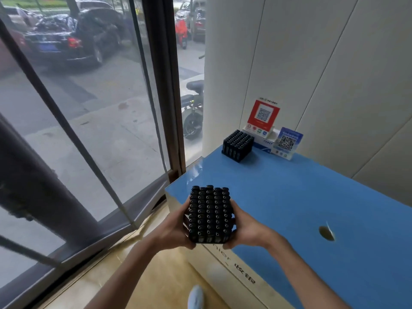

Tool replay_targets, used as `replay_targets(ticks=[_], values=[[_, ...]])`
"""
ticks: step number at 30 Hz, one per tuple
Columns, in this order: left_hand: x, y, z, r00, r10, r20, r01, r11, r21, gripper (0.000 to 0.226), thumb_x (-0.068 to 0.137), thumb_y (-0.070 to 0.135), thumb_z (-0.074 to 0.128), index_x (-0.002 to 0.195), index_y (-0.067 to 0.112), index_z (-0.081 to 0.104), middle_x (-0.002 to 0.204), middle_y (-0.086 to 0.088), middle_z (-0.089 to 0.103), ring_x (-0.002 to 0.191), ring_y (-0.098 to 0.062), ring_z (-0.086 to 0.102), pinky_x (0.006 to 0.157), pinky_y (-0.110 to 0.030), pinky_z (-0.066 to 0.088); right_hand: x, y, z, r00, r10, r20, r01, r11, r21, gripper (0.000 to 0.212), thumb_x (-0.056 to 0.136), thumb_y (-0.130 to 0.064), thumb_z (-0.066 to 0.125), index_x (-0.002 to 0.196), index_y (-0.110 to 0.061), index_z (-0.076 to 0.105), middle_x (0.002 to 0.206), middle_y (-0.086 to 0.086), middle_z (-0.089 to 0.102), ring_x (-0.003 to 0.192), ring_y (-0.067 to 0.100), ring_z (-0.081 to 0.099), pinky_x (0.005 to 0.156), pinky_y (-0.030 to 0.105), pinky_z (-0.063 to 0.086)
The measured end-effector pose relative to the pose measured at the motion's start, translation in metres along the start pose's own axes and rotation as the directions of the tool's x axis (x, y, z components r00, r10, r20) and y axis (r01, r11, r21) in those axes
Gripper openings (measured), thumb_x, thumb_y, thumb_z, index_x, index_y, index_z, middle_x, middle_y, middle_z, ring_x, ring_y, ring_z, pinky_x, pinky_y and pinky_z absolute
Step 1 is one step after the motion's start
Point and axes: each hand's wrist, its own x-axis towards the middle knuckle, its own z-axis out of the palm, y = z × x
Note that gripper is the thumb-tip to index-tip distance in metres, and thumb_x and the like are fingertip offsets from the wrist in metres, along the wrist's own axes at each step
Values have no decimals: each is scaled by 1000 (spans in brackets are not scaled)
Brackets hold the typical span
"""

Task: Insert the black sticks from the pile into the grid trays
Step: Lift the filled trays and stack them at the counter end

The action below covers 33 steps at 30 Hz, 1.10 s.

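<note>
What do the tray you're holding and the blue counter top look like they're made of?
The held tray, in the grip of the left hand and right hand, looks like black moulded plastic: its sticks' tops show a dull sheen. The counter top looks like a glossy blue laminate or film, judging by the window glare near its corner; I can't tell which.

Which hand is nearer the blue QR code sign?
Right. The right hand grips the held tray on the side toward the blue QR code sign; the left hand grips its far side.

Daylight is coming through a large glass window (73, 121) with a dark frame (163, 81), facing a street. Pale panelled walls (323, 74) are meeting behind a blue-topped table (312, 197). Light wooden floor (160, 270) is showing below.
</note>
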Motion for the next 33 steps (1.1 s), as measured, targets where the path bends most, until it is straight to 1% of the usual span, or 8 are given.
replay_targets(ticks=[4, 10, 16, 19, 23, 26, 29, 33], values=[[47, -16, -32, 996, -11, 84, 9, 1000, 22, 116, 56, -6, 78, 155, 32, 28, 90, 12, 60, 86, -8, 61, 75, -28, 55, 44, 5, -9, 999, 18, -46, -16, 999, 43, 114, 58, 4, 84, 144, -41, 24, 116, 1, 54, 88, 4, 63, 67, 25, 56], [135, -18, -71, 979, -9, 201, -7, 997, 80, 106, 54, 1, 78, 143, 44, 40, 88, 10, 59, 85, -11, 61, 82, -40, 59, 98, 13, -44, 983, 78, -167, -65, 995, 79, 122, 57, 4, 85, 147, -42, 18, 119, 6, 52, 87, 12, 68, 67, 31, 60], [224, -4, -79, 941, 48, 335, -87, 991, 103, 104, 57, -10, 77, 143, 35, 39, 87, 33, 59, 79, 6, 58, 71, -17, 49, 121, 26, -85, 930, 161, -331, -145, 987, 71, 120, 52, -2, 89, 144, -39, 21, 115, 5, 52, 87, 16, 66, 70, 42, 62], [258, -1, -70, 915, 50, 400, -97, 991, 98, 100, 56, -9, 76, 138, 37, 43, 80, 24, 57, 72, 0, 54, 70, -21, 51, 118, 33, -100, 888, 219, -403, -208, 975, 73, 121, 53, -3, 90, 144, -40, 20, 114, 4, 54, 90, 19, 66, 72, 41, 61], [304, 1, -53, 900, 40, 434, -87, 992, 88, 72, 57, -9, 77, 108, 36, 55, 71, 22, 57, 64, -5, 52, 65, -21, 50, 119, 48, -127, 835, 297, -463, -294, 952, 82, 127, 51, -14, 94, 145, -45, 15, 112, 2, 56, 93, 22, 64, 76, 39, 59], [330, 5, -42, 886, 49, 462, -97, 992, 82, 77, 59, -10, 79, 117, 35, 57, 88, 9, 68, 68, -8, 62, 66, -24, 57, 119, 59, -142, 780, 353, -517, -338, 933, 128, 126, 44, -23, 97, 133, -63, 16, 117, -1, 54, 99, 24, 61, 84, 41, 58], [356, 12, -30, 861, 66, 505, -105, 993, 48, 90, 59, -11, 80, 134, 31, 53, 105, -2, 69, 80, -21, 69, 74, -31, 61, 118, 70, -153, 737, 378, -561, -348, 923, 164, 126, 40, -31, 96, 136, -59, 19, 131, -8, 47, 109, 27, 58, 93, 44, 54], [381, 24, -11, 850, 83, 520, -101, 995, 7, 86, 58, -18, 76, 118, 40, 54, 102, -9, 67, 75, -13, 60, 71, -26, 59, 118, 85, -171, 702, 416, -578, -383, 905, 185, 122, 38, -31, 94, 133, -55, 22, 127, -12, 45, 106, 31, 58, 89, 44, 55]])
